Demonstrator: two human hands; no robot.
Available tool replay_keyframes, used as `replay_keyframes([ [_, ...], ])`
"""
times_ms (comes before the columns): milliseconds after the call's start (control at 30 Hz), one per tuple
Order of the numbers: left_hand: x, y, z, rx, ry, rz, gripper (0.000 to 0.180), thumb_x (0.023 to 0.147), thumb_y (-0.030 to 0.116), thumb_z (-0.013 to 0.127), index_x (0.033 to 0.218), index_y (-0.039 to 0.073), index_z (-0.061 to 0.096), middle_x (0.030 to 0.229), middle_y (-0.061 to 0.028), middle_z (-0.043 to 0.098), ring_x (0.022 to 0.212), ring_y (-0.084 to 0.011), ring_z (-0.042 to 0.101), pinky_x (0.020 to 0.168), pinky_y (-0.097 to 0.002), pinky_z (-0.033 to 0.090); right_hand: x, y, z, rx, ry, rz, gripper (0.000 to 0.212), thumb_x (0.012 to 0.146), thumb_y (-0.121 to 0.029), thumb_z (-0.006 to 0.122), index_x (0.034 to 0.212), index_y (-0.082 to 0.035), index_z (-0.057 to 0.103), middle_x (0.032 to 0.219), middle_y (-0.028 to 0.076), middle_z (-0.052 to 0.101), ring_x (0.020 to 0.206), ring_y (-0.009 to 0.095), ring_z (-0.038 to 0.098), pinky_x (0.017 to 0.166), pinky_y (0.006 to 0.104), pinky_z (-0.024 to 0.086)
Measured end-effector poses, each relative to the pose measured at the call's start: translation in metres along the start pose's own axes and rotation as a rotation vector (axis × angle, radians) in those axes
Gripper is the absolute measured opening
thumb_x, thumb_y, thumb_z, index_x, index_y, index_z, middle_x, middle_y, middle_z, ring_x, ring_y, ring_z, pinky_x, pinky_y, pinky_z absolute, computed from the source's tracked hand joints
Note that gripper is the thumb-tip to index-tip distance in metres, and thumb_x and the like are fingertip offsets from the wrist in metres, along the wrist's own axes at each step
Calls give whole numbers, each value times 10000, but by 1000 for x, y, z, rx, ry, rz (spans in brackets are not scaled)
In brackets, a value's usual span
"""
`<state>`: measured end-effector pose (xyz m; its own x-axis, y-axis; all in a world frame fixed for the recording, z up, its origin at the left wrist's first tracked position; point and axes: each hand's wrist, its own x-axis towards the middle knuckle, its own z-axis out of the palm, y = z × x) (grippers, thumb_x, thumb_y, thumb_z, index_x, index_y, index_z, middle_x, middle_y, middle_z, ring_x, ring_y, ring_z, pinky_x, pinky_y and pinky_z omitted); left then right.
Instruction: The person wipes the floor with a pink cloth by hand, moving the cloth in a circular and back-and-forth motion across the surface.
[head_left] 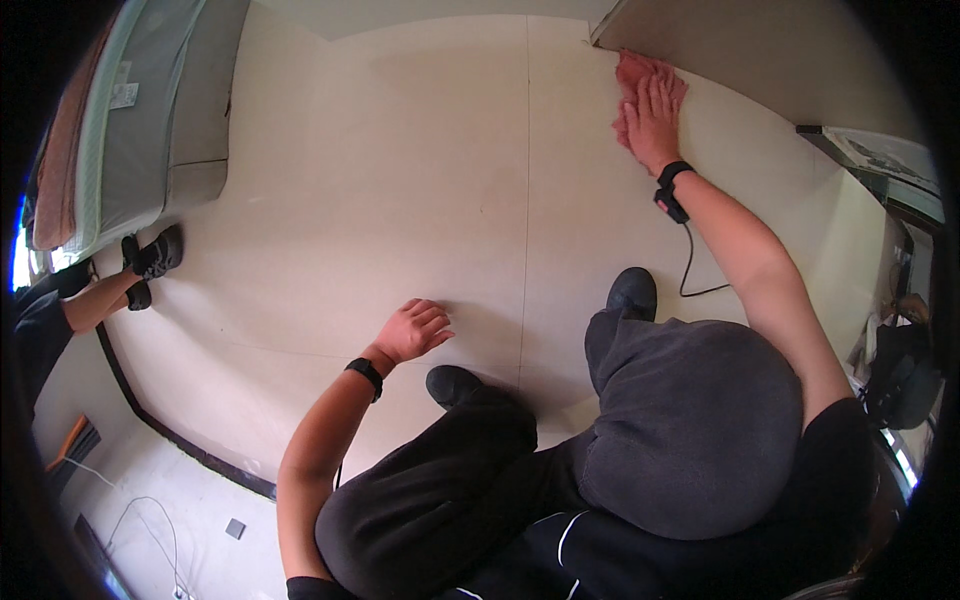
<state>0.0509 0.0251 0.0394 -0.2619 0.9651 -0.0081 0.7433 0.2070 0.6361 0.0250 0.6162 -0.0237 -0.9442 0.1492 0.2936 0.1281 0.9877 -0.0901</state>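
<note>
At the far right, my right hand (653,120) lies flat on a crumpled reddish-pink cloth (636,75), fingers stretched out and slightly spread. The cloth rests on the beige tiled floor (390,180), close against the lower edge of a grey-brown panel (760,50). My left hand (412,330) hovers or rests low over the floor in front of my left shoe (453,386). Its fingers are loosely bent with nothing visible in them; whether it touches the floor I cannot tell. Each wrist has a black band, and a cable hangs from the right one.
A grey upholstered piece of furniture (190,110) stands at the far left. Beside it are another person's legs and black shoes (160,252). A dark edge strip (190,440) borders a white floor with thin cables at lower left. A black bag (903,375) sits at right.
</note>
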Motion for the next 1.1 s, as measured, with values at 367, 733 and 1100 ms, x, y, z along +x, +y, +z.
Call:
replay_keyframes([
  [367, 6, 3, -11, 22, 7, -2, 228, 910, 307, 766, 911, 103, 665, 1001, -36, 706, 983, -239, 677, 896, -380, 545, -72, -250, -34, 570, -533, -902, 782, 927, -424, 657, 1555, -42, 391, 1650, 181, 317, 1573, 357, 196, 1296, 552, 98],
  [733, 8, 7, -6, 15, 1, -25, 198, 914, 211, 753, 1064, 103, 682, 1030, -28, 706, 995, -234, 682, 873, -377, 551, -78, -202, -5, 738, -598, -1238, 567, 988, -311, 545, 1518, -111, 512, 1620, 80, 441, 1541, 259, 321, 1292, 531, 173],
  [1100, 12, 0, -6, 36, 47, -79, 246, 909, 181, 746, 1135, 108, 680, 1033, -36, 704, 1017, -246, 677, 899, -381, 547, 57, -80, 19, -17, -182, -171, 647, 1095, -418, 432, 1645, -123, 261, 1708, 126, 240, 1579, 292, 204, 1283, 532, 93],
])
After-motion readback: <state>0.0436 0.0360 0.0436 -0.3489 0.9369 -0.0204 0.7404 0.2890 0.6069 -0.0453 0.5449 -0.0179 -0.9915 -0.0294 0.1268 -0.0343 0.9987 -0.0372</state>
